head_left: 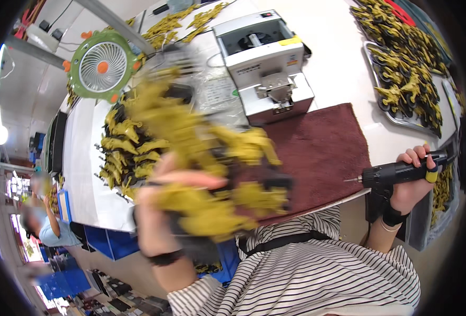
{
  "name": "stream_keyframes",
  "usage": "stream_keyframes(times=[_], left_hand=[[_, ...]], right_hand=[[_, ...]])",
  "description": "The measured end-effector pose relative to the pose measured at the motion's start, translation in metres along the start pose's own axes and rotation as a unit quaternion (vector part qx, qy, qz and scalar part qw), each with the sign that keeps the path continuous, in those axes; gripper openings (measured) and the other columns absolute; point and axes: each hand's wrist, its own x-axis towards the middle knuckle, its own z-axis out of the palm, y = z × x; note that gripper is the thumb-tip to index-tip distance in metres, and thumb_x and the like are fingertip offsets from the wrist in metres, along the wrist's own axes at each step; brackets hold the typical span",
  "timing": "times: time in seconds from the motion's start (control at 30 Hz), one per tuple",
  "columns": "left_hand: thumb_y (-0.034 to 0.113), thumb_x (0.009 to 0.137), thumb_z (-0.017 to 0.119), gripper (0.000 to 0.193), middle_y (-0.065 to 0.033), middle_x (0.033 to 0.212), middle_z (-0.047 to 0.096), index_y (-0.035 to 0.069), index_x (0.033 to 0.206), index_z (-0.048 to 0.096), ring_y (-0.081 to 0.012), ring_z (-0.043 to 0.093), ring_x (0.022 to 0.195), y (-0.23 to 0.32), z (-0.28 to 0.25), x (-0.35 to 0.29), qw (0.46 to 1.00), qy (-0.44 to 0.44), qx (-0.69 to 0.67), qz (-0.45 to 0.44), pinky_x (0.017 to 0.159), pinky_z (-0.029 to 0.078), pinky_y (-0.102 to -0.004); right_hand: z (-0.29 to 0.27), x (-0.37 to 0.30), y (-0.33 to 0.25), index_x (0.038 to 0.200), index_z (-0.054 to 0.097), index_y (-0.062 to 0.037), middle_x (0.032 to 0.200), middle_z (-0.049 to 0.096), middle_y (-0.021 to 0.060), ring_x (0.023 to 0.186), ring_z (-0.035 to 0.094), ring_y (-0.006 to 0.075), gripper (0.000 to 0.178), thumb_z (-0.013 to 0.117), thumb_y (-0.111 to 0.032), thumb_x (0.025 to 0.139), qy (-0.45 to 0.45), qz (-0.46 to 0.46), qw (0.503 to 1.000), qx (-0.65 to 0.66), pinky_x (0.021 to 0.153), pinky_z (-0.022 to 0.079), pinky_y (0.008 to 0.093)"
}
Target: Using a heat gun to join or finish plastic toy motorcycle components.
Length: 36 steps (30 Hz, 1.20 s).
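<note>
My left hand [156,218] is closed around a bunch of yellow-and-black plastic parts [185,131], smeared by motion. They hang over the left side of a dark red cloth [322,152]. Close behind that hand, a cluster of similar yellow-and-black pieces [119,145] lies on the white table. On the right, my right hand [409,195] grips a black electric screwdriver [388,175] with yellow on some fingers. Its thin bit points left, just past the cloth's right edge.
A white box-shaped screw feeder [267,66] stands behind the cloth. At far right is a metal tray [372,68] heaped with similar pieces; a grey bin [420,226] sits below. A green fan [102,68] stands back left. Another person [54,226] is at far left.
</note>
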Motion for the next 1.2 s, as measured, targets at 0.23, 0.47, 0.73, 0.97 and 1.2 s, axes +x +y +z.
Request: stream_keyframes(times=[0.23, 0.47, 0.73, 0.97, 1.2], left_hand=[[0.008, 0.064, 0.071, 0.030, -0.0111, 0.103, 0.060, -0.005, 0.089, 0.061, -0.0162, 0.056, 0.093, -0.101, 0.069, 0.044, 0.977, -0.080, 0.022, -0.194, 0.081, 0.044, -0.0280], [0.005, 0.072, 0.071, 0.037, -0.0079, 0.097, 0.061, 0.001, 0.104, 0.054, -0.0107, 0.058, 0.080, -0.081, 0.021, 0.031, 0.968, -0.043, 0.109, -0.223, 0.060, 0.048, -0.0220], [0.003, 0.074, 0.059, 0.022, -0.0084, 0.087, 0.059, -0.002, 0.096, 0.056, -0.0204, 0.057, 0.081, -0.029, 0.091, 0.009, 0.938, 0.077, 0.329, 0.074, 0.072, 0.044, -0.0301], [0.011, 0.070, 0.064, 0.052, -0.0243, 0.129, 0.039, 0.011, 0.121, 0.053, -0.0342, 0.050, 0.097, -0.075, 0.165, -0.004, 0.904, -0.236, 0.320, 0.156, 0.084, 0.040, -0.0393], [0.001, 0.067, 0.062, 0.049, -0.0193, 0.131, 0.043, 0.009, 0.115, 0.055, -0.0306, 0.052, 0.106, -0.072, 0.138, 0.023, 0.878, -0.317, 0.321, 0.156, 0.088, 0.042, -0.0379]], right_hand=[[-0.006, 0.003, 0.030, 0.095, 0.050, -0.0097, 0.079, 0.050, 0.0024, 0.065, 0.045, 0.0121, 0.018, 0.057, -0.007, 0.078, 0.072, -0.072, 0.993, -0.053, 0.069, 0.039, 0.0309], [0.009, 0.005, 0.044, 0.096, 0.053, -0.0099, 0.080, 0.052, 0.0030, 0.067, 0.046, 0.0134, 0.017, 0.055, -0.011, 0.079, 0.063, -0.112, 0.990, -0.062, 0.069, 0.039, 0.0324], [0.011, -0.004, 0.009, 0.098, 0.048, -0.0095, 0.082, 0.050, 0.0031, 0.068, 0.045, 0.0122, 0.023, 0.058, -0.008, 0.077, 0.032, -0.135, 0.990, -0.037, 0.071, 0.038, 0.0300], [0.012, -0.012, -0.006, 0.098, 0.048, -0.0087, 0.081, 0.048, 0.0019, 0.069, 0.045, 0.0125, 0.023, 0.058, -0.008, 0.078, 0.014, -0.149, 0.989, -0.008, 0.073, 0.038, 0.0310], [0.001, -0.018, -0.025, 0.100, 0.048, -0.0074, 0.082, 0.048, 0.0017, 0.070, 0.045, 0.0126, 0.021, 0.056, -0.009, 0.080, 0.003, -0.154, 0.988, -0.002, 0.074, 0.038, 0.0308]])
